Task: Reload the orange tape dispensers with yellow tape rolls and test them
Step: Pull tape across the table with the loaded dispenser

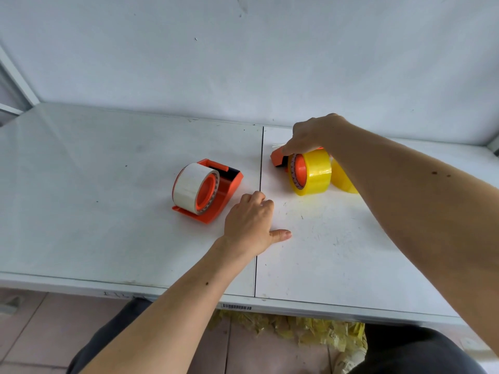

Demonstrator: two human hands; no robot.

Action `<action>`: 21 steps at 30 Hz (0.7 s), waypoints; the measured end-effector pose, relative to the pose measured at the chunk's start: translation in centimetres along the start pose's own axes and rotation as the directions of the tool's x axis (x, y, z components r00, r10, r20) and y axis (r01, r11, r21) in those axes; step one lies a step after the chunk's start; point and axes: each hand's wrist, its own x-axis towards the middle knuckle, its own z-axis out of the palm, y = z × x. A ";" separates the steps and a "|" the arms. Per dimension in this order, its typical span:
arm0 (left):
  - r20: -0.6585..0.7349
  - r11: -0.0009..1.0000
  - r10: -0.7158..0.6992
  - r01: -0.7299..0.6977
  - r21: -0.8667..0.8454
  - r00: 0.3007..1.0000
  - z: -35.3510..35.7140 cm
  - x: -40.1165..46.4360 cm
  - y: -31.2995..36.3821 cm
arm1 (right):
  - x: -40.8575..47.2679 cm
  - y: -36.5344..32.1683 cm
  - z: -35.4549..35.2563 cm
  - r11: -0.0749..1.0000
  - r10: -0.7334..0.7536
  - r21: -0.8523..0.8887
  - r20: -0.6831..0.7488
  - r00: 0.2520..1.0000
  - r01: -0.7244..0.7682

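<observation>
An orange tape dispenser (229,184) lies on the white table, left of the centre seam, carrying a white, nearly spent roll (192,186). Right of the seam stands a second orange dispenser (278,157) with a yellow tape roll (314,172) mounted on it. My right hand (313,134) grips the top of this dispenser from above, thumb on its left side. A second yellow roll (341,179) sits behind it, partly hidden by my right forearm. My left hand (252,225) rests on the table just right of the first dispenser, fingers loosely bent, thumb stretched out, holding nothing.
The white table (108,198) has a dark seam (259,211) down its middle and backs onto a grey wall. Crumpled yellow tape scraps (310,330) lie on the tiled floor under the front edge. A metal frame post stands at the far left.
</observation>
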 end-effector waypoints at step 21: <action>-0.039 1.000 -0.017 0.017 0.024 0.999 0.8 -0.4 0.4 | -5.8 3.6 2.8 0.998 -0.051 0.045 0.027 0.998 0.049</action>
